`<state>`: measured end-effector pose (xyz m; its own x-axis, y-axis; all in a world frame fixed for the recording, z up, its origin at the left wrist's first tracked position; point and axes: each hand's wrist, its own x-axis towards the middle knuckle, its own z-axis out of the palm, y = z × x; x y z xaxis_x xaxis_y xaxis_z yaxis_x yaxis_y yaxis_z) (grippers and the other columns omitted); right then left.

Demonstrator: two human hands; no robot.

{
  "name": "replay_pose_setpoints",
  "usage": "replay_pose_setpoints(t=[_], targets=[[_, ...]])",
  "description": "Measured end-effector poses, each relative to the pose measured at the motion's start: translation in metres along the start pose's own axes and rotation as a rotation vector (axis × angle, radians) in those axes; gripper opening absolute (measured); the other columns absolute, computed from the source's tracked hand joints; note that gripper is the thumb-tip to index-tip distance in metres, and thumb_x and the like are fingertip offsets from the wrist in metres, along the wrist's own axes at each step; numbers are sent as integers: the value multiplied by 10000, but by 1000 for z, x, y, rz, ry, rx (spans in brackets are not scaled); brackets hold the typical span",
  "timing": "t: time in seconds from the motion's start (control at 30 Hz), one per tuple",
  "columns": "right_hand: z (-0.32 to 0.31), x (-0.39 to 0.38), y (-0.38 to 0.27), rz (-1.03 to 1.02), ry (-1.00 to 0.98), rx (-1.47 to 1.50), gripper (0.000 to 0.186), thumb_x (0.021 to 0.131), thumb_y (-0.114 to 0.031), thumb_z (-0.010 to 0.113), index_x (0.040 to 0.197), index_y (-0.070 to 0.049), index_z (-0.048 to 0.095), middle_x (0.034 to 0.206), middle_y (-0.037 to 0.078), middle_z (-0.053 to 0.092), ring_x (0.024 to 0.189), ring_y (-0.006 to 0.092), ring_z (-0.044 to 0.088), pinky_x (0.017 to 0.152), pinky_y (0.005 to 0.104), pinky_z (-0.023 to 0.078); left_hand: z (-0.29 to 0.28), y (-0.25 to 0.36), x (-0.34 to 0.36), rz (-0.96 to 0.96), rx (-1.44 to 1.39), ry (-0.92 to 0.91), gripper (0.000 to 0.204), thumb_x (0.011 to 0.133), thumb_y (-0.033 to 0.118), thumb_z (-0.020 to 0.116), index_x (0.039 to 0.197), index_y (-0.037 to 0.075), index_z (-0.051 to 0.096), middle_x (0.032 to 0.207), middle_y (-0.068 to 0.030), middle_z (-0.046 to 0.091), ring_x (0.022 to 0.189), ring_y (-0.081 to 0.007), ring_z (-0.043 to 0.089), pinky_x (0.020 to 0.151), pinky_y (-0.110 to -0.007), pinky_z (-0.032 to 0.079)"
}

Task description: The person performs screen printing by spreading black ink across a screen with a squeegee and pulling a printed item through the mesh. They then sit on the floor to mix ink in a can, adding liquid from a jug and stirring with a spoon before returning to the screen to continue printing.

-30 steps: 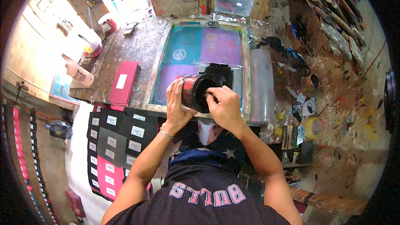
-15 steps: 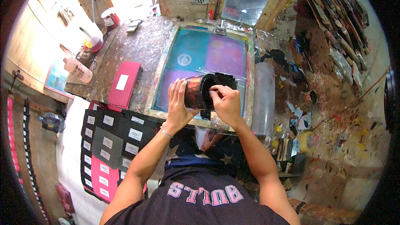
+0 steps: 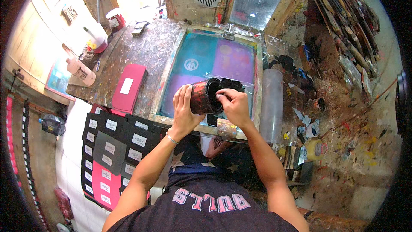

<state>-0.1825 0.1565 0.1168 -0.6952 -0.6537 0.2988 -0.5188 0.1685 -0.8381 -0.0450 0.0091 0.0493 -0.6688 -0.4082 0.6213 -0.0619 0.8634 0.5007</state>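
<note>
The can (image 3: 200, 98) and the right hand (image 3: 236, 107) hide part of the framed screen (image 3: 234, 58). Dark shadow obscures the can's interior; whether the right hand's fingertips grip anything at its mouth cannot be told. The left hand's (image 3: 185, 107) palm is concealed. Print on the white labels (image 3: 111, 125) is illegibly small; the lower edge crops the black shirt (image 3: 206, 221).

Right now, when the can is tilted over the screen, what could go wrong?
The can is tilted over the screen, so anything wet inside might drip from its mouth. If the left hand loosens its grip, the can could slip. The right hand is at the blackened mouth and may get smeared.
</note>
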Motion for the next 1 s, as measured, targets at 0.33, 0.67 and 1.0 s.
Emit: replay_pose_setpoints(t=[0.33, 0.67, 1.0], targets=[[1, -1, 0, -79, 95, -113, 135, 888, -119, 730, 978, -37, 789, 806, 176, 710, 674, 286, 659, 655, 403, 511, -3, 6, 1, -9, -24, -1, 1131, 530, 143, 923, 1516, 16, 386, 1486, -211, 482, 1416, -420, 429, 1210, -516, 325], [1, -4, -2, -5, 23, -39, 146, 876, -133, 734, 966, -31, 788, 791, 166, 702, 723, 274, 670, 668, 387, 511, -5, 8, -5, -28, -40, -47, 1107, 586, 185, 916, 1528, -3, 365, 1497, -222, 453, 1433, -436, 387, 1220, -533, 291], [-2, -10, -3, -41, 48, -77, 137, 875, -138, 740, 965, -47, 789, 804, 165, 704, 736, 298, 676, 678, 401, 516, -5, 12, -10, -26, -41, -32, 1110, 558, 137, 902, 1521, -4, 369, 1488, -237, 466, 1416, -433, 423, 1204, -526, 329]])
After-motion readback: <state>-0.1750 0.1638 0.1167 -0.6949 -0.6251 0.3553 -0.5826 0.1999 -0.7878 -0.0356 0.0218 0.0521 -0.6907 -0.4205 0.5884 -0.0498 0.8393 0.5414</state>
